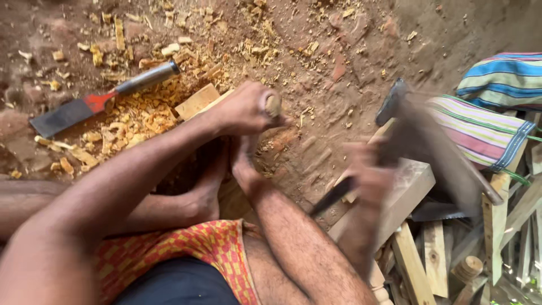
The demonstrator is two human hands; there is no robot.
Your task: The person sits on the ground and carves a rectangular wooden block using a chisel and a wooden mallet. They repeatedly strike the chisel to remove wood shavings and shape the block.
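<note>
A broad chisel with a red neck (84, 107) lies on the dirt floor (339, 45) among yellow wood chips (135, 121). At right, striped cloth (497, 107) drapes over stacked wood offcuts (429, 254), a saw blade (437, 212) between them

Left arm reaches forward from lower left, elbow nearly straight, forearm rising toward centre. Left hand (245, 108) clenched in a fist, knuckles up, thumb side facing right. Right forearm runs up from bottom centre, bent at the elbow. Right hand (370, 172) motion-blurred, sits to the right of and lower than the left hand, well apart from it; fingers appear curled, grip detail unreadable. Both forearms bare.
</note>
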